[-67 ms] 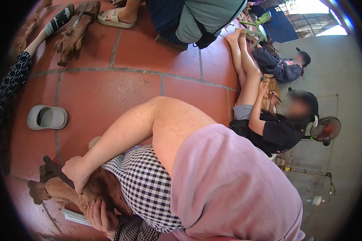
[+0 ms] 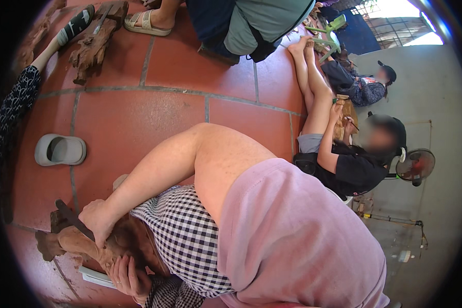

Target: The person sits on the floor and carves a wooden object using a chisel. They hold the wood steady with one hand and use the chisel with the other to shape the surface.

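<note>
My right arm bends in from the pink cloth. My right hand presses down with its fingers round a long, dark, flat bar-shaped tool. The tool's near end is hidden by the hand. Beneath lies a brown, irregular piece of wood with a knobby end. My left hand, a ring on one finger, curls over the wood's near side. Its fingertips rest on the wood. Black-and-white checkered cloth lies right beside both hands, and a dark blurred patch between them cannot be made out.
A grey slipper lies on the red tiled floor. Rough driftwood sits at the upper left near other people's feet. On the right, a person in black handles wood by a fan. A pale flat object lies below my wood.
</note>
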Available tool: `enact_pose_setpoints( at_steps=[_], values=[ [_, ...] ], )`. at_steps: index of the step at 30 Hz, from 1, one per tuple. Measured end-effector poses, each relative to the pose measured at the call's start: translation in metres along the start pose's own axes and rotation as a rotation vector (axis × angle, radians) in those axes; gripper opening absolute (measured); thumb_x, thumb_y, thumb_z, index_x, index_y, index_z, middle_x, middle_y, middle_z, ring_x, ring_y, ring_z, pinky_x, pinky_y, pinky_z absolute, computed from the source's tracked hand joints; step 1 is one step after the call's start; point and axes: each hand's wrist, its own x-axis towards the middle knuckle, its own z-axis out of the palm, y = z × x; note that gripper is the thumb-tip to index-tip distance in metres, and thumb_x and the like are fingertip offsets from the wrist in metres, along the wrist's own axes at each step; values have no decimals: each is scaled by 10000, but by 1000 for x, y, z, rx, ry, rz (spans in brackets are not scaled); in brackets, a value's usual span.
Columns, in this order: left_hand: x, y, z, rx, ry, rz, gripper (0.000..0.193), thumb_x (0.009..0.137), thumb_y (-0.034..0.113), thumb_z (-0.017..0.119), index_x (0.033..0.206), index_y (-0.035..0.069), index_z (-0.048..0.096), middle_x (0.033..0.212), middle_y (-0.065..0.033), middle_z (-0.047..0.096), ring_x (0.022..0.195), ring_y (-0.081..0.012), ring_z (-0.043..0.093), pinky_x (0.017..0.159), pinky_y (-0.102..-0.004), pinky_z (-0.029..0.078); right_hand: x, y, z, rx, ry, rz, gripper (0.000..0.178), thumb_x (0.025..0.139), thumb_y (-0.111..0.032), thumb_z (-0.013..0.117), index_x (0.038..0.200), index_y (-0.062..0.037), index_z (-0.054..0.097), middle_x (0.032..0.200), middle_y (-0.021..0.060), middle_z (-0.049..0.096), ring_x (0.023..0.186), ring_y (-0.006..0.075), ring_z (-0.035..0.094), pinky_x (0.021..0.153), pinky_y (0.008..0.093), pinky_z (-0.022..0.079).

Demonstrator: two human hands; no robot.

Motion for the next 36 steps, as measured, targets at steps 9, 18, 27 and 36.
enact_pose_setpoints(
  at_steps=[9, 18, 27, 36],
  values=[
    [6, 3, -2, 39, 23, 0, 240, 878, 35, 548, 1032, -2, 729, 1066, -150, 716, 1013, -355, 686, 903, -510, 527, -2, -11, 8, 12, 54, 31, 462, 559, -413, 877, 843, -74, 743, 916, 132, 742, 920, 302, 727, 778, 412, 581],
    [9, 5, -4, 47, 22, -5, 244, 874, 34, 547, 1032, 0, 730, 1067, -152, 716, 1011, -353, 687, 906, -510, 530, -4, -16, 10, 6, 65, 31, 455, 583, -413, 873, 843, -62, 745, 918, 139, 738, 931, 308, 724, 784, 417, 579],
    [8, 4, 0, 20, 18, 2, 254, 847, 20, 548, 1020, -7, 731, 1061, -154, 717, 1000, -359, 690, 894, -510, 535, -9, -12, 16, 19, 127, 77, 422, 596, -392, 867, 845, -69, 760, 905, 137, 743, 928, 316, 728, 784, 412, 580],
    [7, 5, -1, 36, 20, -8, 239, 847, 33, 566, 1015, -10, 731, 1046, -149, 722, 1003, -358, 692, 894, -507, 534, -24, -22, -1, 161, 99, 87, 270, 624, -295, 854, 806, -118, 762, 872, 116, 748, 912, 291, 732, 768, 409, 578]
  ],
)
